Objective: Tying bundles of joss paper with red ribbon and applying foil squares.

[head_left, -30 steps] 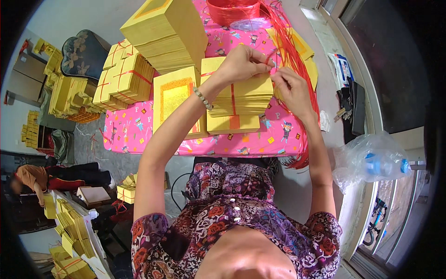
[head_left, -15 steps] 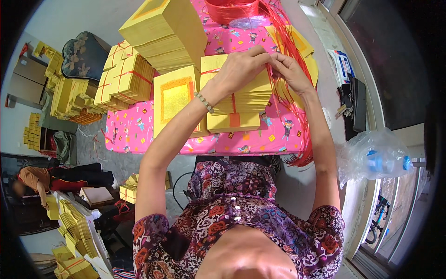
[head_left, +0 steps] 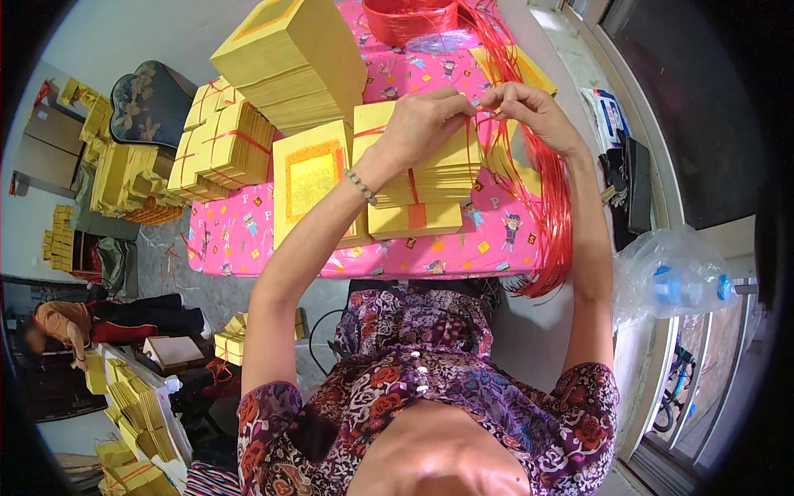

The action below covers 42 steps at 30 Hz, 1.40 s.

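My left hand (head_left: 426, 122), a beaded bracelet on its wrist, is over a stack of yellow paper (head_left: 447, 182) on the table. Its thumb and fingers pinch a thin red string near the stack's right corner. Opposite it, my right hand (head_left: 536, 114) grips the same red string (head_left: 485, 111) between thumb and fingers. Red strips (head_left: 417, 217) cross the front of the yellow paper. A long bundle of loose red strings (head_left: 552, 231) hangs beside my right forearm and over the table's near edge.
Left of my work stand a stack with an orange-framed gold square (head_left: 313, 186), a tall yellow stack (head_left: 285, 70) and tied paper bundles (head_left: 222, 140). A red tub (head_left: 411, 23) sits at the far side of the pink tablecloth (head_left: 240, 240). Another person (head_left: 70, 322) handles yellow paper at lower left.
My right hand has shifted right, away from my left, opening a gap with red string across it. The loose red strings beside my right forearm have swung.
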### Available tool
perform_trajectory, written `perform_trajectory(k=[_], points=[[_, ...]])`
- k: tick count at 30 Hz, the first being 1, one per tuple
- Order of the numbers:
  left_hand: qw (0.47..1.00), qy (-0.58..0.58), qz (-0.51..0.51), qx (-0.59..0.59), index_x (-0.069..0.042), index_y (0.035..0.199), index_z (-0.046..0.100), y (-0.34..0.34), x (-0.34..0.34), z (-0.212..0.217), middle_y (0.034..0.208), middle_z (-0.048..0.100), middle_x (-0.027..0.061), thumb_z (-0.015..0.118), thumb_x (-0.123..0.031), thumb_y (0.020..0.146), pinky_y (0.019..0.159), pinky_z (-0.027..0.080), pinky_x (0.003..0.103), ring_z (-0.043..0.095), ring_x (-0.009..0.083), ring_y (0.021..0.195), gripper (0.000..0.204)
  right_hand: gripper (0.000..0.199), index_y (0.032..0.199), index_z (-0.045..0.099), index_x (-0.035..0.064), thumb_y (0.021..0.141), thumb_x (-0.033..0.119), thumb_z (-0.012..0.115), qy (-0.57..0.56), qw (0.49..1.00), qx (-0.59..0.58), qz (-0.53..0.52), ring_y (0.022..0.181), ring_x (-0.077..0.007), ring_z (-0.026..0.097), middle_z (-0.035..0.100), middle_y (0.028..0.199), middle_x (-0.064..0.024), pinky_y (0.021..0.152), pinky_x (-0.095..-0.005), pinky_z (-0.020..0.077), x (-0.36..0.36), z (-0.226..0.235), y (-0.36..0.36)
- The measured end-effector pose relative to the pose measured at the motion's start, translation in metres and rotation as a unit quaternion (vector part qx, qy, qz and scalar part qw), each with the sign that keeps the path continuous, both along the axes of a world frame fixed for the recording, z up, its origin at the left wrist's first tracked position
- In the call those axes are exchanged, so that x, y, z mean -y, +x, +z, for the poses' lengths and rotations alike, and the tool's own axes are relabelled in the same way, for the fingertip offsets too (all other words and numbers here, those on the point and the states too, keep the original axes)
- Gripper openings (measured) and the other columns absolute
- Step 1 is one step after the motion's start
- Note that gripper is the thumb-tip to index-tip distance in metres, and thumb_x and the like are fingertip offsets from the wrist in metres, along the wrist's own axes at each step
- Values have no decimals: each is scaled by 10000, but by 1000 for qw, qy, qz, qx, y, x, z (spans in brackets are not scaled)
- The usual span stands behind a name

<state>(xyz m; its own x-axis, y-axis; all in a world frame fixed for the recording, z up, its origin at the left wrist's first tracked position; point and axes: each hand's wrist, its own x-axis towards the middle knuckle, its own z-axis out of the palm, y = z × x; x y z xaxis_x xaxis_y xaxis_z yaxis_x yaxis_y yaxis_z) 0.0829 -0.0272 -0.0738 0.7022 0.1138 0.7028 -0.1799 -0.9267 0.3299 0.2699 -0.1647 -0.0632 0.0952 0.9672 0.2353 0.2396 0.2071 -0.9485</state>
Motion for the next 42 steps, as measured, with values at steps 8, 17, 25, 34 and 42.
perform_trajectory(k=[8,17,25,34,42], points=[[1000,-6,5,-9,-98,911,712,2,4,2,821,687,64,722,-19,772,602,542,330,673,226,666,159,162,973,635,27,966,188,618,2,999,16,-32,907,-78,576,642,938,3,843,-260,470,0,-22,-3],[994,-102,-15,-32,-77,851,724,-5,0,4,797,698,76,735,-137,798,598,519,364,668,267,689,80,187,901,629,-17,967,154,595,22,987,120,-100,814,-74,550,611,827,7,764,-254,452,12,-45,6],[963,-250,12,-98,-24,877,671,-14,-8,3,849,709,108,689,-98,865,710,519,317,677,245,811,77,219,879,603,-13,970,186,603,7,987,85,-135,773,-76,548,592,797,7,713,-261,455,13,-75,-10],[917,-353,-136,-127,28,952,531,-9,-6,-4,891,696,116,533,-70,990,790,536,302,684,165,899,105,225,858,567,99,1005,269,580,-20,993,-73,-94,631,4,376,438,736,97,554,-189,347,9,-107,-16],[926,-353,-87,-105,6,959,520,-12,-3,-10,844,688,103,530,-109,995,761,523,299,672,148,831,121,190,858,575,80,1001,204,585,8,985,-147,-84,648,-6,378,446,723,93,568,-192,311,2,-130,-21]])
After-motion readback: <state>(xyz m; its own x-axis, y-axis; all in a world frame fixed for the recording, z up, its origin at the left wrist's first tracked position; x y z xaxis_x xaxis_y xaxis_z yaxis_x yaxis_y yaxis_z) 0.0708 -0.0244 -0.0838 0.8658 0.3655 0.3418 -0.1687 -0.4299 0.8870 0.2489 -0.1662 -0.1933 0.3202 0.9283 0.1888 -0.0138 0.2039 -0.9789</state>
